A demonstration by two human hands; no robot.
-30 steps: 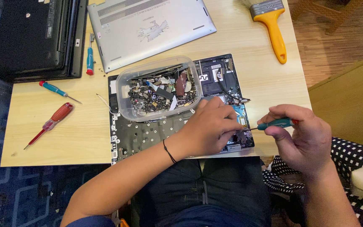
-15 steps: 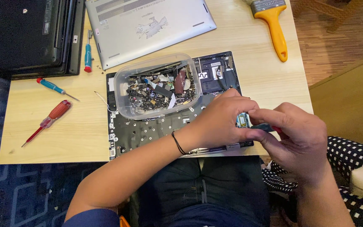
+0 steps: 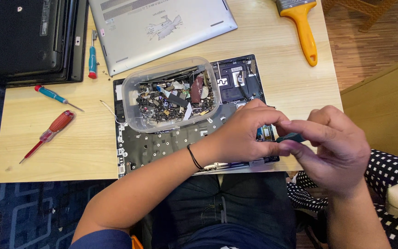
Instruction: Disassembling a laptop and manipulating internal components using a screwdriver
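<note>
Both hands' fingers (image 3: 272,121) pinch a teal screwdriver (image 3: 291,137) over the opened laptop (image 3: 162,145).

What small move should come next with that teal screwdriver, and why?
Probably lower the tip back onto the opened laptop base. The right hand grips the teal screwdriver by its handle, the left hand pinches near its tip, hiding it, right over the board's lower right corner.

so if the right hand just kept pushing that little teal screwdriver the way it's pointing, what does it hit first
Probably the left hand. The right hand aims the teal screwdriver leftward at its fingertips, over the opened laptop base. Depth is unclear, so it might pass beneath them.
</note>
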